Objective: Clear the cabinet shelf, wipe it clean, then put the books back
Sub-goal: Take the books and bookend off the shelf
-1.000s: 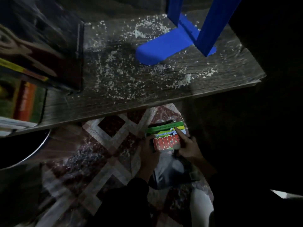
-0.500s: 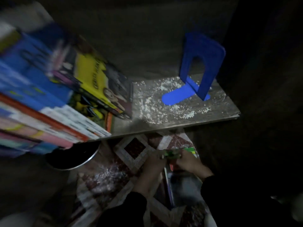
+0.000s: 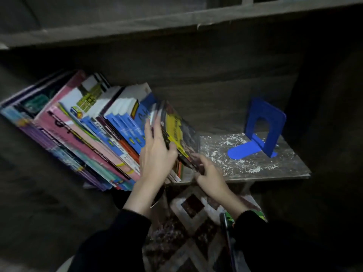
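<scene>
The yellow-covered book [image 3: 177, 132] ends the row of books [image 3: 88, 134] leaning left on the dusty shelf [image 3: 255, 173]. The left hand [image 3: 157, 154] pinches it, fingers [image 3: 152, 125] slid behind, thumb in front. The right hand [image 3: 209, 174] grips its near corner, fingers curled.

dim all round. the most light lies on the books [image 3: 94, 122] left of the blue bookend [image 3: 264, 124] and on my left hand [image 3: 157, 152]; right of the bookend it's black shadow. my fingertips [image 3: 155, 122] and the book covers smear with blur, and the board [image 3: 137, 26] above the bookend bows.
</scene>
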